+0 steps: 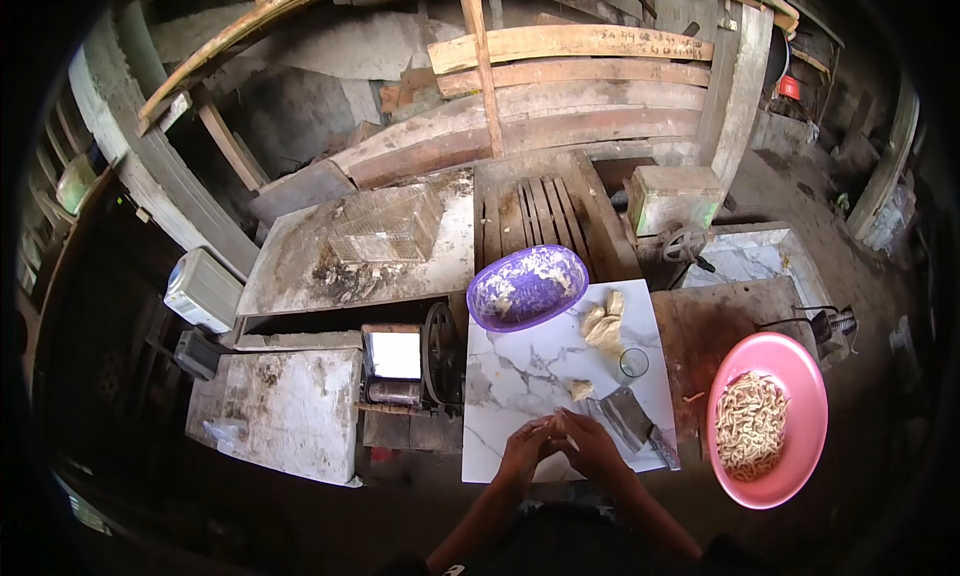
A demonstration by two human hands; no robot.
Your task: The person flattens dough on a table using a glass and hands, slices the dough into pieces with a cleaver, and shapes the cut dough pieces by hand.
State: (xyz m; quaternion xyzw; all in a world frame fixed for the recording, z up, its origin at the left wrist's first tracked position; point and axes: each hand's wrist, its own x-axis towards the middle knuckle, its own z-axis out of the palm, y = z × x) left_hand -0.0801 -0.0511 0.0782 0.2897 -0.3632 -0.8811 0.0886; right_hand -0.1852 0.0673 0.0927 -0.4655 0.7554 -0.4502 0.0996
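My left hand [530, 448] and my right hand [590, 446] meet over the near edge of the white marble-patterned board [510, 381]. Their fingertips are pressed together, and whatever lies between them is too small and hidden to make out. Just beyond the fingers sits a small lump of dough [581, 389]. To the right of my right hand, a cleaver [627, 419] lies flat, its handle toward the near right corner. Farther back are a larger piece of dough [603, 326] and a clear drinking glass [634, 363].
A purple basin [530, 294] smeared with pale dough rests at the board's far left corner. At right, a pink basin [800, 416] holds many short dough strips [750, 426]. Left of the board stands a machine with a dark wheel [441, 354]. A wire cage [385, 231] lies beyond.
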